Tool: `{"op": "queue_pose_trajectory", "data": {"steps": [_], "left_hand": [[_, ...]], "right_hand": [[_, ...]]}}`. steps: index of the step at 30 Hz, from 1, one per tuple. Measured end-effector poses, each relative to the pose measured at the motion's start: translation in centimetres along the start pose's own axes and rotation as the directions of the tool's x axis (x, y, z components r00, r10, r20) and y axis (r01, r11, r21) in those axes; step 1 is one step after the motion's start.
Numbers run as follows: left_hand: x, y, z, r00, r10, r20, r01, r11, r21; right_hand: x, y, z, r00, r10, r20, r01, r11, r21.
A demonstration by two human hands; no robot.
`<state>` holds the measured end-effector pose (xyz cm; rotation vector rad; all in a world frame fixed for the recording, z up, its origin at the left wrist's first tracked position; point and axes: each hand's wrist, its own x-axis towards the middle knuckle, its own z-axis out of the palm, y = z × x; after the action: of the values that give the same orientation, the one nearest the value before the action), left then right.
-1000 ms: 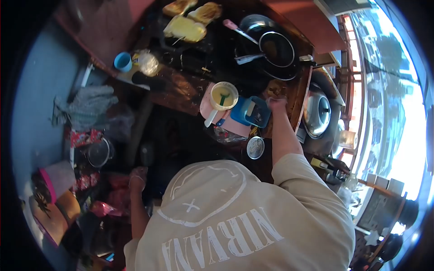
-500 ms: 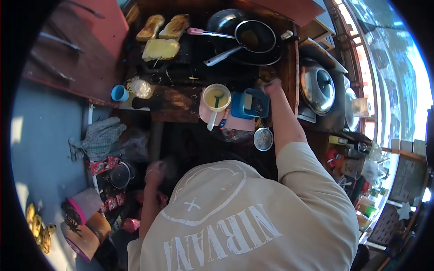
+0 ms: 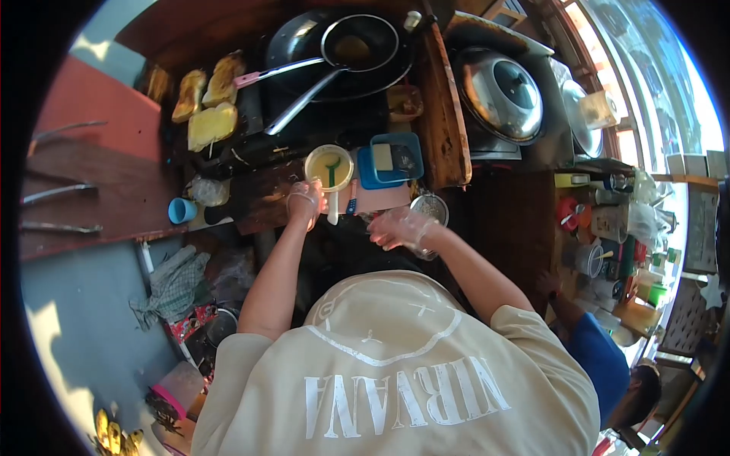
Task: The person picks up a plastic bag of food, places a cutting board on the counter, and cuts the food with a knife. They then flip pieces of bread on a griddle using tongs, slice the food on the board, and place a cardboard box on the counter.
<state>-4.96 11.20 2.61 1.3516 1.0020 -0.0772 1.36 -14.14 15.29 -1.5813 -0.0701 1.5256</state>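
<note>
My left hand (image 3: 306, 204), in a clear plastic glove, is at the counter's front edge with its fingers loosely apart. It is just beside a round tub (image 3: 318, 169) of pale yellow spread with a green utensil inside. A white handle (image 3: 333, 209) points from the tub toward me. My right hand (image 3: 403, 229), also gloved, hovers in front of the counter, fingers pointing left and slightly bent. Nothing shows in it. Behind my right hand is a round metal strainer (image 3: 432, 205), partly covered. A blue container (image 3: 414, 148) with a pale block stands past it.
Browned bread slices (image 3: 222, 80) and a yellow-topped slice (image 3: 211, 128) lie at the back left. Pans with long handles (image 3: 304, 102) rest on the stove. A wooden partition (image 3: 449, 121) separates a lidded pot (image 3: 502, 91). Another person's blue sleeve (image 3: 601, 349) shows at right.
My right hand has come back from the far right side of the counter toward me. My left hand has risen from low at left to the tub. The view has shifted; another person now shows.
</note>
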Motion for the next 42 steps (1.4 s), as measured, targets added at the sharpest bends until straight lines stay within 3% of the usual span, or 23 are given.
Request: {"op": "queue_pose_trajectory", "data": {"steps": [1, 2, 3, 4, 6, 8, 10, 11, 13, 16, 18, 20, 25, 26, 28, 29, 30, 31, 34, 36, 38, 40, 42], "left_hand": [[0.4, -0.4, -0.3, 0.997, 0.071, 0.022, -0.070, 0.997, -0.023], [0.4, -0.7, -0.9, 0.997, 0.065, 0.031, -0.064, 0.998, -0.005], [0.4, -1.0, -1.6, 0.986, 0.161, 0.032, -0.161, 0.987, -0.017], [0.0, -1.2, -2.2, 0.965, 0.262, 0.025, -0.260, 0.964, -0.049], [-2.9, 0.2, -3.6, 0.980, 0.198, 0.015, -0.194, 0.971, -0.137], [-5.1, 1.4, -5.9, 0.977, 0.213, 0.011, -0.212, 0.977, -0.023], [-7.6, 2.2, -8.6, 0.974, 0.228, 0.021, -0.229, 0.966, 0.125], [-8.9, 2.8, -9.6, 0.970, 0.242, 0.028, -0.242, 0.938, 0.250], [-12.2, 4.6, -10.7, 0.964, 0.251, 0.085, -0.264, 0.933, 0.243], [-17.0, 9.2, -9.4, 0.940, 0.279, 0.196, -0.317, 0.928, 0.197], [-19.4, 12.4, -6.7, 0.914, 0.305, 0.268, -0.357, 0.919, 0.170], [-21.5, 14.7, -3.7, 0.877, 0.322, 0.357, -0.377, 0.921, 0.094], [-22.6, 17.7, 4.2, 0.716, 0.297, 0.632, -0.396, 0.918, 0.017], [-22.7, 18.0, 6.2, 0.674, 0.295, 0.677, -0.402, 0.916, 0.002], [-23.6, 18.5, 10.0, 0.541, 0.407, 0.736, -0.556, 0.830, -0.050], [-23.6, 18.6, 10.8, 0.569, 0.377, 0.731, -0.673, 0.725, 0.150], [-24.2, 18.9, 12.1, 0.544, 0.357, 0.759, -0.671, 0.729, 0.137], [-24.8, 18.8, 13.4, 0.547, 0.340, 0.765, -0.647, 0.752, 0.129], [-25.2, 18.2, 15.7, 0.497, 0.313, 0.809, -0.647, 0.755, 0.106], [-26.8, 18.8, 16.9, 0.547, 0.201, 0.812, -0.645, 0.719, 0.257], [-26.4, 18.3, 17.5, 0.529, 0.174, 0.831, -0.666, 0.692, 0.279], [-25.1, 16.9, 17.8, 0.511, 0.169, 0.843, -0.697, 0.656, 0.291], [-25.0, 16.7, 18.5, 0.519, 0.153, 0.841, -0.683, 0.665, 0.301]], "right_hand": [[1.6, 1.5, 0.0, 1.000, 0.000, -0.004, 0.000, 1.000, 0.018], [3.3, 2.9, 0.0, 0.999, -0.036, -0.029, 0.024, 0.939, -0.344], [5.0, 4.8, 0.1, 0.996, -0.080, -0.038, 0.037, 0.768, -0.640], [6.6, 6.4, 0.1, 0.996, -0.080, -0.038, 0.039, 0.783, -0.620], [9.0, 8.6, 0.2, 0.907, -0.394, 0.148, 0.253, 0.230, -0.940], [7.2, 5.3, 1.5, 0.932, -0.326, 0.159, 0.228, 0.183, -0.956], [3.0, -0.1, 2.9, 0.914, -0.272, 0.300, 0.334, 0.087, -0.939], [2.2, -0.9, 3.7, 0.914, -0.284, 0.291, 0.330, 0.097, -0.939], [0.2, -1.8, 5.1, 0.813, -0.577, -0.077, 0.403, 0.653, -0.641], [-4.5, -4.4, 5.0, 0.747, -0.646, -0.158, 0.537, 0.726, -0.430], [-7.0, -4.8, 4.2, 0.691, -0.685, -0.230, 0.564, 0.711, -0.420], [-10.4, -5.1, 2.8, 0.730, -0.618, -0.291, 0.497, 0.773, -0.394], [-18.0, -2.5, -1.3, 0.608, -0.445, -0.657, 0.473, 0.868, -0.150], [-19.1, -0.8, -2.6, 0.646, -0.356, -0.675, 0.522, 0.852, 0.051], [-22.8, 1.8, -4.8, 0.591, -0.295, -0.751, 0.625, 0.756, 0.195], [-24.7, 3.3, -6.1, 0.557, -0.240, -0.795, 0.649, 0.724, 0.236], [-26.4, 4.8, -7.4, 0.529, -0.188, -0.828, 0.675, 0.684, 0.276], [-26.9, 7.1, -8.6, 0.471, -0.144, -0.870, 0.786, 0.516, 0.340], [-29.6, 13.0, -12.3, 0.224, -0.034, -0.974, 0.930, 0.305, 0.203], [-30.6, 16.7, -15.9, 0.083, 0.128, -0.988, 0.969, 0.223, 0.110], [-32.1, 21.0, -20.3, -0.012, 0.257, -0.966, 0.995, 0.100, 0.015], [-34.8, 21.5, -24.0, -0.225, 0.377, -0.899, 0.974, 0.071, -0.214], [-37.5, 24.6, -29.4, -0.310, 0.480, -0.821, 0.926, -0.046, -0.376]]}}
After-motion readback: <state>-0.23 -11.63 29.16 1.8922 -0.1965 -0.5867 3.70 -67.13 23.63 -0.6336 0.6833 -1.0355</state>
